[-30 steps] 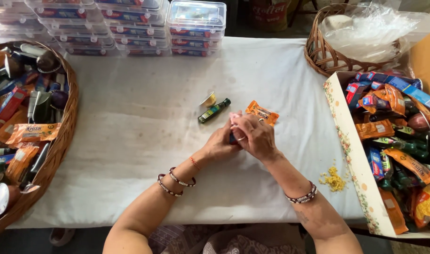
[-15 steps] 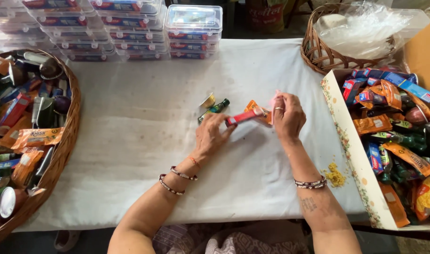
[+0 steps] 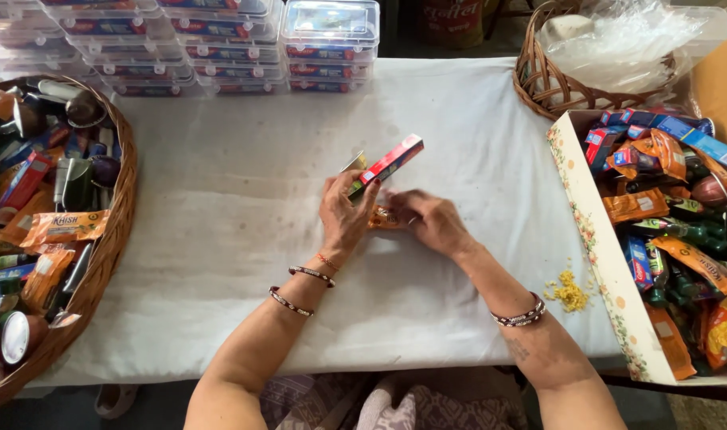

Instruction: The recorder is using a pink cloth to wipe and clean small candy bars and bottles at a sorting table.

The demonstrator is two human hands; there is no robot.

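Note:
My left hand (image 3: 343,215) holds a long, thin red box (image 3: 389,164) raised at a slant over the white cloth. A small dark green bottle and a small silvery packet (image 3: 354,164) show behind its fingers; the bottle is mostly hidden. My right hand (image 3: 428,221) rests on the cloth just to the right, its fingers on an orange packet (image 3: 385,217) lying there. Both wrists wear bracelets.
A wicker basket (image 3: 113,247) full of packets and tins stands at the left. At the right, a flowered box (image 3: 594,239) holds several packets and bottles. Clear plastic containers (image 3: 327,36) are stacked at the back, next to a wicker basket (image 3: 542,80) of plastic bags. Yellow crumbs (image 3: 568,291) lie near the box.
The hands have parted. My left hand lifted the red box up and to the right. My right hand came down onto the orange packet on the cloth.

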